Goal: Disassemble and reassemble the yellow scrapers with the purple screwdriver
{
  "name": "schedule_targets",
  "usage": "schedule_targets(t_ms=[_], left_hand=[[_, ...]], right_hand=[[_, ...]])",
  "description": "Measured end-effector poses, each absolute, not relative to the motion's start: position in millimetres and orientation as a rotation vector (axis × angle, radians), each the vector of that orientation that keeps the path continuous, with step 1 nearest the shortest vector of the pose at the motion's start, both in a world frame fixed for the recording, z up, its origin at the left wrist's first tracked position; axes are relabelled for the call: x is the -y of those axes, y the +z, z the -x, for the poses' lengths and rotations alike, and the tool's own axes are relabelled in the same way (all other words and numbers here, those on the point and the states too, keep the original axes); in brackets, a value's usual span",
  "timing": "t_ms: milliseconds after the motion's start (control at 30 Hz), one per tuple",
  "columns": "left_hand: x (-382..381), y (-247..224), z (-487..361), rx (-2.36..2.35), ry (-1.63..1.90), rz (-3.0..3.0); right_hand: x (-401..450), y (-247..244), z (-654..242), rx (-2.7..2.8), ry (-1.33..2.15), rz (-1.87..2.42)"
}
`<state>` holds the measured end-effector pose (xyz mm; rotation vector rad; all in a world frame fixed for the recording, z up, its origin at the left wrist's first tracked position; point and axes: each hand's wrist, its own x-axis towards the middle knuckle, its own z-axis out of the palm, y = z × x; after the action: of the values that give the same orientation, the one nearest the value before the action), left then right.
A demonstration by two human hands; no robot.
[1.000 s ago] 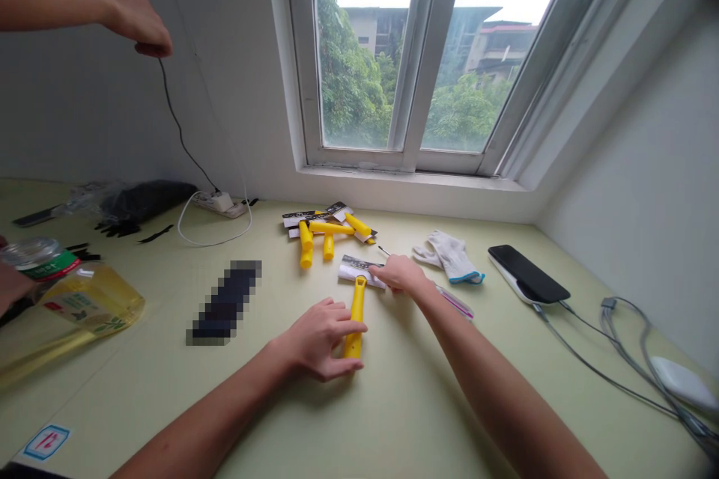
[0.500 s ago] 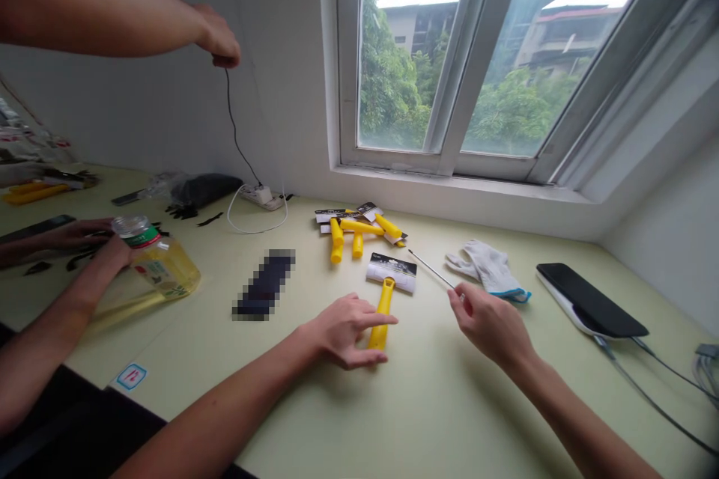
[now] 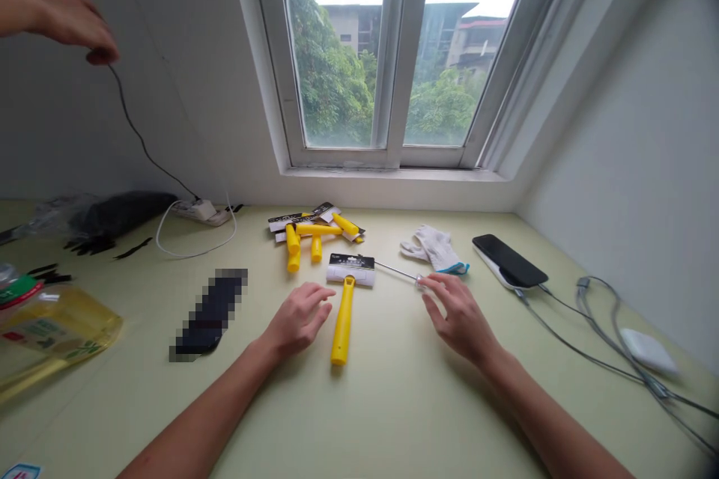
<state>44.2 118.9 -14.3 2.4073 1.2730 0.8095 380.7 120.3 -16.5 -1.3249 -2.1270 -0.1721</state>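
A yellow-handled tool that looks like a scraper [image 3: 342, 322] lies on the table before me, its wide head covered by a black and white card [image 3: 351, 271]. Just left of its handle rests my left hand [image 3: 297, 318], holding nothing, fingers loosely bent and thumb apart. A thin screwdriver [image 3: 396, 269] with a clear handle lies to the right, its tip by the card. Over the handle end is my right hand [image 3: 457, 314], its fingers stretched and thumb apart. The fingertips are at the handle, without a visible grip around it.
Several more yellow-handled tools [image 3: 317, 230] with cards are piled near the window. White gloves [image 3: 432, 245], a phone [image 3: 510, 260] and cables [image 3: 584, 348] lie right. Leftward are a pixelated dark object [image 3: 210, 314], a bottle [image 3: 61, 322], a power strip [image 3: 210, 215] and another person's hand [image 3: 73, 19] holding a cord.
My left hand has come off the yellow handle to its left. The screwdriver has been laid down and my right hand's fingers have opened. The view has turned right.
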Motion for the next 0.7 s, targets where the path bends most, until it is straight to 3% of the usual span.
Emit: schedule_targets(t_ms=[267,700], left_hand=[[-121.8,-16.5,-45.2,-1.411,0.783,-2.591],[-134.7,-26.9,-37.4,-1.545,0.660,-2.500]], right_hand=[[-136.2,-40.3,-401.3,2.249,-0.208,1.599],[-130.2,-30.1,-397.5,2.136,-0.174,1.708]])
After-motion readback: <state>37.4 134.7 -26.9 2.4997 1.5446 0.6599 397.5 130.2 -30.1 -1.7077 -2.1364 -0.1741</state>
